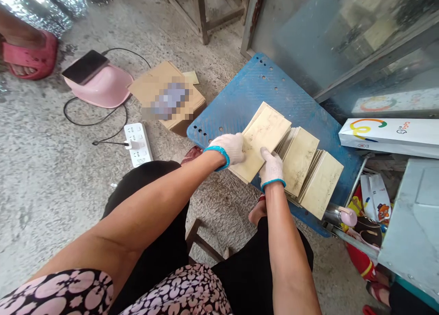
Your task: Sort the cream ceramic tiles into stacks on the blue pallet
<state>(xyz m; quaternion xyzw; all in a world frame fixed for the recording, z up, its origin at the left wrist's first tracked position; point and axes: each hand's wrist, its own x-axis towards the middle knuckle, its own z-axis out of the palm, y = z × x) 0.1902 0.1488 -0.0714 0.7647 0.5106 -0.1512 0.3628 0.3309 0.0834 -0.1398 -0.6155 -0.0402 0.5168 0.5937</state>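
Note:
Both my hands wear white knit gloves with turquoise cuffs. My left hand (233, 149) is closed on the left side of a few thin cream rectangular panels (262, 139), its fingers partly hidden. My right hand (272, 168) grips the near right edge of the same panels, thumb on top and the other fingers mostly out of sight. Right beside them, a leaning stack of similar panels (301, 152) with dark specks lies on the blue tabletop (236, 100). Another fanned stack of panels (324, 182) rests farther right, close to the table's edge.
Left of the table are a cardboard box (164, 86), a pink stool (103, 88) bearing a dark phone (85, 67), and a white power strip (137, 146) with a black cable. At right stand a white printed box (391, 136) and a grey metal surface (411, 223). Another person's sandalled foot (30, 54) shows upper left.

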